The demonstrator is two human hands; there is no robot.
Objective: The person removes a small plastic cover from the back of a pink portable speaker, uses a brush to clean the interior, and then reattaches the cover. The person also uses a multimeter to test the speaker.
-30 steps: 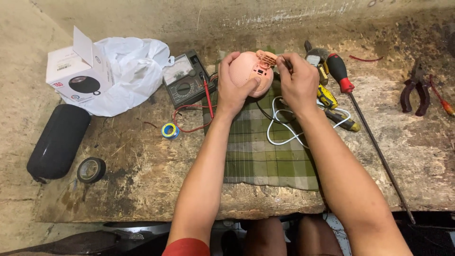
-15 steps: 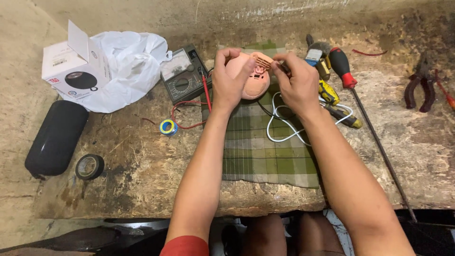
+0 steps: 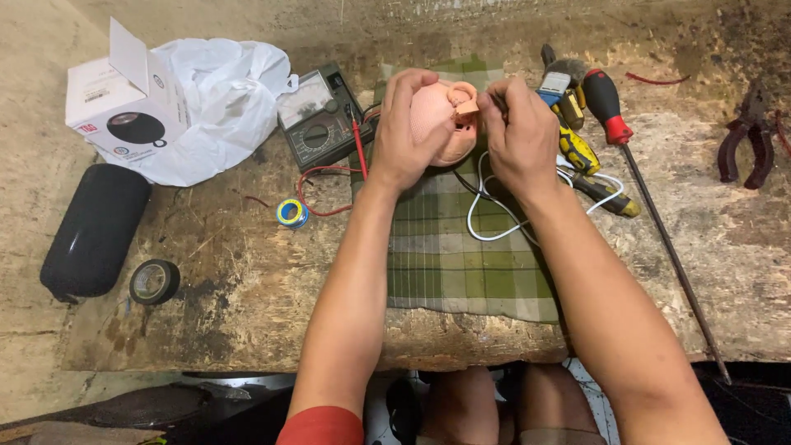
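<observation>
Cloth: green plaid cloth (image 3: 461,264) on the worn tabletop (image 3: 231,305), under both forearms.
Cable: white cable (image 3: 486,218) looped on it.
Left hand (image 3: 404,136): fingers wrapped round a pink round casing (image 3: 437,124) — lifted above the cloth.
Right hand (image 3: 519,136): fingers pinched at its small tan part (image 3: 467,107).
Beyond: multimeter (image 3: 317,124) left, screwdrivers (image 3: 606,103) right.

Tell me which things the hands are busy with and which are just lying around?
In use:
left hand, its grip around the pink round gadget
right hand, pinching at the gadget's top
green checked cloth underneath

Lying about:
meter
white cable
screwdrivers
pliers
black tape roll
black speaker
white box
plastic bag
</observation>
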